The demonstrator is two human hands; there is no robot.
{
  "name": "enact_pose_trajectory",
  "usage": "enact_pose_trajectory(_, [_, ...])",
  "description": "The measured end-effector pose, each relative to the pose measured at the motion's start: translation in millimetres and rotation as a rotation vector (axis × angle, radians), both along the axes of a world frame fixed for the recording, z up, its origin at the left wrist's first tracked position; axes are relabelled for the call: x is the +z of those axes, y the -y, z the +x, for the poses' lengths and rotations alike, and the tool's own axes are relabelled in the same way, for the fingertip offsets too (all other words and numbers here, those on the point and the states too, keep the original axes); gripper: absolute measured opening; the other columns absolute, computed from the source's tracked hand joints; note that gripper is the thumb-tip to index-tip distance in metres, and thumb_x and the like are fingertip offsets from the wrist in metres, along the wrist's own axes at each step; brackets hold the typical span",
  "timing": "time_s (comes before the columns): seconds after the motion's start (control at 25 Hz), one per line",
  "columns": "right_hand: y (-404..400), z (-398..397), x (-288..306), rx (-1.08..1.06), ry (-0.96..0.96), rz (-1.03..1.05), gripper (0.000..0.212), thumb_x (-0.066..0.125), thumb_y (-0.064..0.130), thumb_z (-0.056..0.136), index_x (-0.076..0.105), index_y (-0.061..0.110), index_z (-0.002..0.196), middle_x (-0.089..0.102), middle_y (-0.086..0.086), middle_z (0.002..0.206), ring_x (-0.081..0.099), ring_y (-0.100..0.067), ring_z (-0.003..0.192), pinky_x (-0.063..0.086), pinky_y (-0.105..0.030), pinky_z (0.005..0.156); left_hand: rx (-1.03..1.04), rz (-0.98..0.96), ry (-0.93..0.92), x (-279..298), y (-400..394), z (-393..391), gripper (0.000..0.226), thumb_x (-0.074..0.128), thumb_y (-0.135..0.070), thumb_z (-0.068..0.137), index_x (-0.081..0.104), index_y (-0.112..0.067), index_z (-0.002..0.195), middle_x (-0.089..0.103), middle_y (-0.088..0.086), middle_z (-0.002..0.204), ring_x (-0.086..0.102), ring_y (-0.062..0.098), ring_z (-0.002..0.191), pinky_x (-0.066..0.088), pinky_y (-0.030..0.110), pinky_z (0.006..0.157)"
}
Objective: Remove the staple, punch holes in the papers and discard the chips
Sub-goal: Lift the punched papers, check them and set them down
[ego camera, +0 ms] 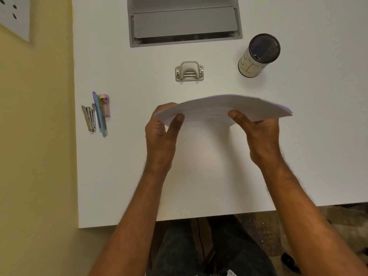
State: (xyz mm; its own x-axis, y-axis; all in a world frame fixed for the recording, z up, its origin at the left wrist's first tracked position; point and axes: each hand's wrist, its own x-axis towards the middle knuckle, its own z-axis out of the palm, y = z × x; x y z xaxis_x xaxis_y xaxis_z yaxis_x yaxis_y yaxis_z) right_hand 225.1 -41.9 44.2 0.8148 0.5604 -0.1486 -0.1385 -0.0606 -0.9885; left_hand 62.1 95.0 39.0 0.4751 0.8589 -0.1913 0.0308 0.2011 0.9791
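Note:
A stack of white papers [223, 107] is held above the white desk [199, 186], bowed upward in the middle and slightly blurred. My left hand [161, 134] grips its left end, thumb on top. My right hand [258, 134] grips the right part, thumb on top. A beige two-hole punch [189, 71] sits on the desk beyond the papers, apart from them. A metal stapler or staple remover [89, 118] lies at the left of the desk. I cannot make out a staple in the papers.
Two pens [99, 114] and a small pink item [105, 105] lie beside the metal tool. A cylindrical mesh cup [258, 55] stands at the back right. A grey cable tray [185, 22] is set into the desk's far side. The desk's edge is near my lap.

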Motion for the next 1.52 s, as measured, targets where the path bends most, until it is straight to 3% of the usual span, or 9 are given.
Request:
enact_pose_trajectory(0.16, [-7,-1,-3,0.043,0.022,-0.029,0.047,0.084,0.010,0.088,0.077,0.055,0.101,0.079,0.023,0.101,0.072,0.003,0.100,0.057,-0.018,0.087,0.015,-0.053,-0.048,-3,1,8,0.028,0.065,-0.021,0.095,0.068,-0.045,0.110,0.075,-0.019,0.103,0.068,0.010,0.106,0.055,0.033,0.099])
enact_pose_trajectory(0.32, [-2,3,-1,0.032,0.013,0.023,0.041,0.086,0.018,0.087,0.075,0.050,0.109,0.079,0.019,0.107,0.073,-0.001,0.104,0.059,-0.018,0.087,-0.009,-0.002,0.001,1,-4,5,0.028,0.069,-0.030,0.092,0.070,-0.054,0.107,0.076,-0.018,0.107,0.069,0.010,0.108,0.057,0.036,0.100])
enact_pose_trajectory(0.44, [-3,0,-6,0.017,-0.017,-0.023,0.041,0.087,0.011,0.086,0.074,0.042,0.110,0.079,0.015,0.105,0.073,-0.003,0.104,0.058,-0.022,0.089,-0.007,-0.065,-0.033,-5,0,6,0.032,0.067,-0.015,0.098,0.069,-0.044,0.112,0.075,-0.014,0.107,0.068,0.012,0.108,0.055,0.040,0.103])
enact_pose_trajectory(0.52, [-5,1,-7,0.023,-0.014,-0.039,0.041,0.084,0.007,0.088,0.075,0.042,0.109,0.079,0.016,0.105,0.073,-0.002,0.104,0.058,-0.022,0.089,0.013,-0.076,-0.062,-6,1,9,0.030,0.063,-0.012,0.100,0.066,-0.037,0.115,0.074,-0.014,0.107,0.068,0.012,0.106,0.056,0.036,0.099])
enact_pose_trajectory(0.72, [-1,5,1,0.005,-0.003,-0.020,0.040,0.085,0.015,0.087,0.077,0.046,0.112,0.080,0.019,0.108,0.074,-0.004,0.104,0.059,-0.019,0.088,0.010,-0.016,-0.006,2,-1,10,0.037,0.065,-0.019,0.097,0.071,-0.054,0.105,0.075,-0.023,0.105,0.070,0.006,0.103,0.058,0.022,0.086])
enact_pose_trajectory(1.0, [-4,4,13,0.000,0.026,-0.029,0.043,0.083,0.014,0.089,0.079,0.055,0.100,0.080,0.024,0.104,0.075,-0.001,0.100,0.059,-0.019,0.088,0.045,-0.034,0.026,9,-4,16,0.029,0.068,-0.009,0.096,0.068,-0.035,0.110,0.078,-0.019,0.103,0.073,0.007,0.097,0.059,0.024,0.083])
enact_pose_trajectory(1.2, [-2,5,17,-0.005,0.035,0.017,0.048,0.083,0.016,0.088,0.075,0.060,0.106,0.078,0.025,0.108,0.073,-0.003,0.106,0.061,-0.023,0.090,0.012,0.014,0.060,19,-3,13,0.031,0.068,-0.024,0.094,0.072,-0.053,0.104,0.076,-0.023,0.104,0.071,0.006,0.101,0.058,0.021,0.085])
enact_pose_trajectory(1.44, [-2,4,1,0.009,0.015,-0.016,0.046,0.088,0.016,0.082,0.072,0.039,0.118,0.079,0.016,0.111,0.074,-0.010,0.108,0.061,-0.027,0.089,-0.040,-0.017,0.013,1,4,11,0.031,0.067,-0.018,0.095,0.069,-0.045,0.110,0.076,-0.021,0.103,0.071,0.008,0.101,0.059,0.028,0.088])
enact_pose_trajectory(1.52, [-4,3,0,-0.004,0.016,-0.008,0.045,0.087,0.014,0.084,0.073,0.041,0.118,0.080,0.017,0.110,0.075,-0.007,0.106,0.061,-0.023,0.087,-0.025,-0.033,-0.001,-3,4,13,0.029,0.065,-0.020,0.095,0.067,-0.043,0.112,0.076,-0.020,0.103,0.071,0.010,0.102,0.059,0.029,0.089])
